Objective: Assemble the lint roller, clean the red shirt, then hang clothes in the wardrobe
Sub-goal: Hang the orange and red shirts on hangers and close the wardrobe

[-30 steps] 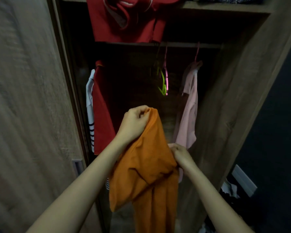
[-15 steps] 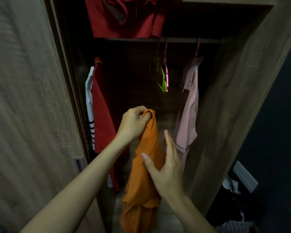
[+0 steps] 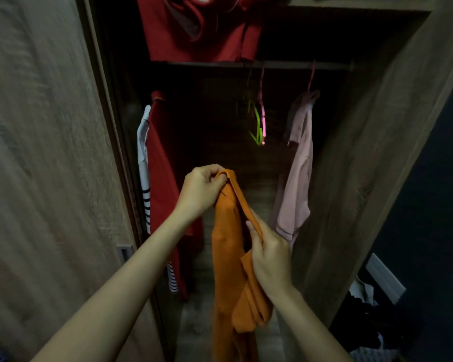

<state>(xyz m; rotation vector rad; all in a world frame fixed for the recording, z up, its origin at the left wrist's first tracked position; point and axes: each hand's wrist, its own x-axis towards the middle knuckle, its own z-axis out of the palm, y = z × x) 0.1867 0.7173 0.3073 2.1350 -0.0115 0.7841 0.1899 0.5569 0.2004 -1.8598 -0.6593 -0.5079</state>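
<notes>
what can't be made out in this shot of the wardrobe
Head view, the only one:
- The lower end of the orange garment is cut off by the bottom edge. Its folds hide whether a hanger is inside.
- The fingertips of the right hand are buried in the cloth.
- The top of the red garment on the shelf is cut off by the top edge.
- The pile on the floor at right is too dark to tell apart.

Orange garment (image 3: 230,246) in both hands before open wardrobe (image 3: 364,178)
</notes>
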